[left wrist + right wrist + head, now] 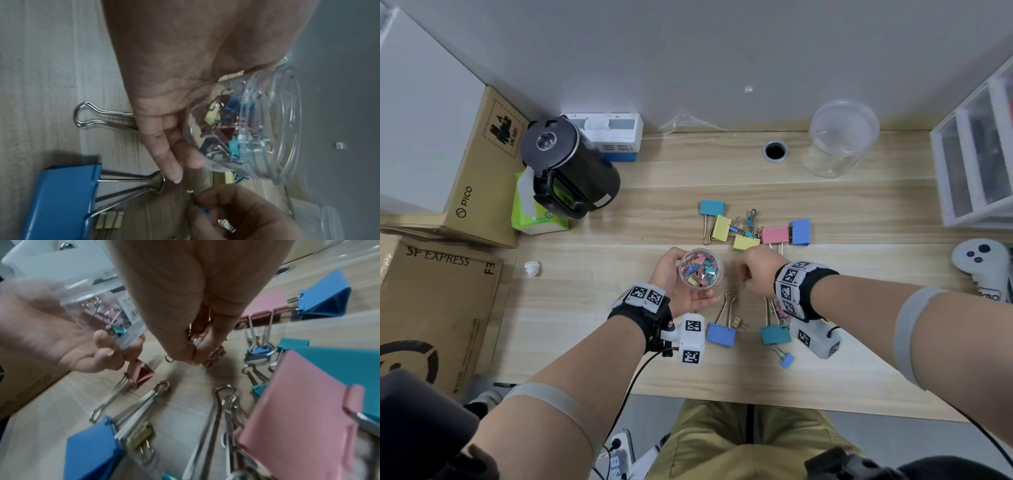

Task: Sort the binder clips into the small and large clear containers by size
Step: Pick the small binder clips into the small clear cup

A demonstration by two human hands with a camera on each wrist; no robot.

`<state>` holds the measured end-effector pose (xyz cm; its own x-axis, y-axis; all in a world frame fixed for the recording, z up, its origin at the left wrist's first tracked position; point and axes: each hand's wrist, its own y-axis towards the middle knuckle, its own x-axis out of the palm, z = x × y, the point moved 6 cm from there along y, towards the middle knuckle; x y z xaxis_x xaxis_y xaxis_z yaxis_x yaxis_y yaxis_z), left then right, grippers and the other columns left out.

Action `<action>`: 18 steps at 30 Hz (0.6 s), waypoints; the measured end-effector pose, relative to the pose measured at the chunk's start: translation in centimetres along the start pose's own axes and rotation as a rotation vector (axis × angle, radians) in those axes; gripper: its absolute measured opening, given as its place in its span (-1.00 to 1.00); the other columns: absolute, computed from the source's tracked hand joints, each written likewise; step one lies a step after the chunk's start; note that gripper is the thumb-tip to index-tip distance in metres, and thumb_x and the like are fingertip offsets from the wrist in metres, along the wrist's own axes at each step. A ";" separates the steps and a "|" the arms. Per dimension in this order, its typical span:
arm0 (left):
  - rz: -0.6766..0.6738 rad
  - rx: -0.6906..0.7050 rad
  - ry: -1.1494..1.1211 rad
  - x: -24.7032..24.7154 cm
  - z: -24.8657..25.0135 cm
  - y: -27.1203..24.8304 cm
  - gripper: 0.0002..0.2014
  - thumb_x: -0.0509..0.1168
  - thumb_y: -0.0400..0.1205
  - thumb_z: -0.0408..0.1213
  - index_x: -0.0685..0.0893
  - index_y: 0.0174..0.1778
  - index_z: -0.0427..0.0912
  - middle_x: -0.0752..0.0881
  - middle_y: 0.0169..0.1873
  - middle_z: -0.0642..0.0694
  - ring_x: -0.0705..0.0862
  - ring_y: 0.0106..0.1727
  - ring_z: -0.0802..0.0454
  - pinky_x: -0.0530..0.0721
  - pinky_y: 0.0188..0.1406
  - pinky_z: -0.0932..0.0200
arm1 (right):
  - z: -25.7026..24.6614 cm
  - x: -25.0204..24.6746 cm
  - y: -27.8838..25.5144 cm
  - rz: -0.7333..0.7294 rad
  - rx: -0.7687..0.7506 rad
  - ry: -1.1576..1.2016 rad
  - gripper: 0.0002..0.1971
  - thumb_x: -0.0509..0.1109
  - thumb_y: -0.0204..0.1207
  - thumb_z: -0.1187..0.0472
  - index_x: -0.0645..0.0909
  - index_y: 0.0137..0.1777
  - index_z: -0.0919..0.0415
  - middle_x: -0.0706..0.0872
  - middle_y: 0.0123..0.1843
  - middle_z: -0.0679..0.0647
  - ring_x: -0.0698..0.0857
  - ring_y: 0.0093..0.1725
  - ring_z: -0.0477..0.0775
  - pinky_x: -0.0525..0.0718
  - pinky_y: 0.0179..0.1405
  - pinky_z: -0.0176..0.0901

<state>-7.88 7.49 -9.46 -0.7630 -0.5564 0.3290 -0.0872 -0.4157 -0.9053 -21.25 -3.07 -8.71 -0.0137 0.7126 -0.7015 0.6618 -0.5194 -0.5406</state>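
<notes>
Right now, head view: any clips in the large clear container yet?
No. The large clear container at the back of the desk shows nothing inside, while the small container in the left hand holds small clips.

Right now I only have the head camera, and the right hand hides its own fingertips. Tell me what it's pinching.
Observer: In the right wrist view, the right hand pinches a small blue clip.
Operator: Check under the left hand too.
Observer: A pink clip lies on the desk just below the left hand, which holds the small container.
Operator: Report anything close to the right hand.
Observer: Another small pink clip lies right beside it.
</notes>
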 end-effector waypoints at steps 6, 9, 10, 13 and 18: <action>0.021 0.001 0.003 0.4 0.5 -0.2 -0.47 0.14 0.58 0.04 0.68 0.15 -0.38 0.70 -0.12 -0.34 0.65 -0.23 -0.20 0.75 0.01 -0.16 | 0.4 -5.0 -0.2 0.224 0.086 0.460 -0.85 0.51 0.33 0.35 0.74 -0.29 0.06 0.73 -0.33 -0.12 0.67 -0.34 -0.14 0.71 -0.21 -0.32; 0.031 0.008 0.004 0.8 0.6 -0.2 -0.49 0.11 0.61 0.04 0.69 0.10 -0.36 0.71 -0.18 -0.32 0.64 -0.25 -0.18 0.73 0.02 -0.18 | -0.2 -7.9 -0.1 0.286 0.073 0.669 -0.78 0.58 0.27 0.40 0.70 -0.35 0.05 0.76 -0.34 -0.03 0.71 -0.32 -0.04 0.80 -0.08 -0.06; 0.040 0.009 0.003 0.9 0.7 -0.2 -0.49 0.11 0.62 0.04 0.69 0.10 -0.37 0.71 -0.18 -0.32 0.64 -0.25 -0.19 0.72 0.04 -0.19 | -1.0 -8.5 -0.1 0.271 0.047 0.718 -0.76 0.59 0.28 0.44 0.69 -0.34 0.07 0.74 -0.35 0.00 0.71 -0.32 -0.01 0.80 -0.08 -0.05; 0.054 0.015 -0.002 1.5 0.9 0.0 -0.52 0.13 0.64 0.03 0.67 0.11 -0.35 0.72 -0.17 -0.34 0.65 -0.22 -0.22 0.72 0.05 -0.22 | -3.9 -9.0 -0.2 0.187 -0.063 0.753 -0.73 0.59 0.32 0.49 0.68 -0.34 0.10 0.72 -0.36 0.04 0.68 -0.39 -0.05 0.75 -0.22 -0.19; 0.034 0.029 0.059 2.8 1.2 0.1 -0.56 0.10 0.65 0.02 0.71 -0.03 -0.28 0.78 -0.19 -0.31 0.69 -0.20 -0.22 0.74 0.02 -0.18 | -5.2 -6.7 -0.3 0.061 -0.130 0.572 -0.82 0.62 0.29 0.38 0.75 -0.26 0.09 0.82 -0.23 0.02 0.73 -0.27 -0.10 0.78 -0.05 -0.14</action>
<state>-9.26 4.97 -8.30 -0.8014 -0.5277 0.2815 -0.0429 -0.4187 -0.9071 -17.47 -5.24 -1.39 0.4101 0.8432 -0.3478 0.7355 -0.5312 -0.4206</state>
